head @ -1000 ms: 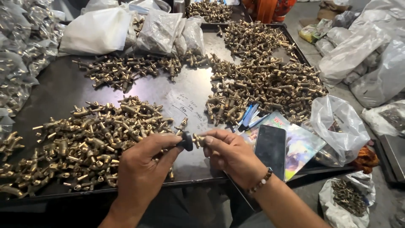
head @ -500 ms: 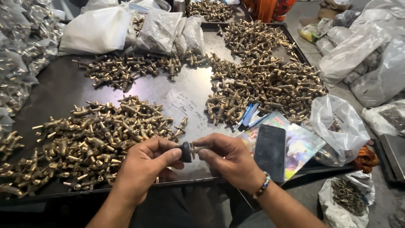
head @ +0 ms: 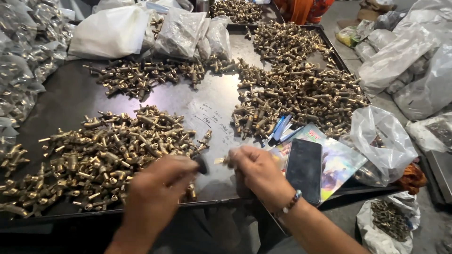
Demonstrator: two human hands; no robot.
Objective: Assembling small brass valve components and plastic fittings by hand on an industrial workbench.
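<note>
My left hand (head: 157, 186) pinches a small black knob (head: 201, 164) just above the near edge of the dark metal tray (head: 80, 94). A short gap to its right, my right hand (head: 256, 171) grips a small brass fitting (head: 220, 161) whose threaded tip points left toward the knob. The two pieces are close together but apart. A large heap of brass fittings (head: 103, 150) lies directly left of my left hand.
More brass fittings (head: 296, 94) are piled at the tray's right and a smaller heap (head: 141, 77) at the back. A black phone (head: 304, 169) lies on a colourful booklet (head: 339, 160) beside blue pens (head: 281, 129). Plastic bags (head: 381, 141) of parts surround the tray.
Both hands have shifted slightly right and up. The knob and the fitting, held together before, now sit a little apart.
</note>
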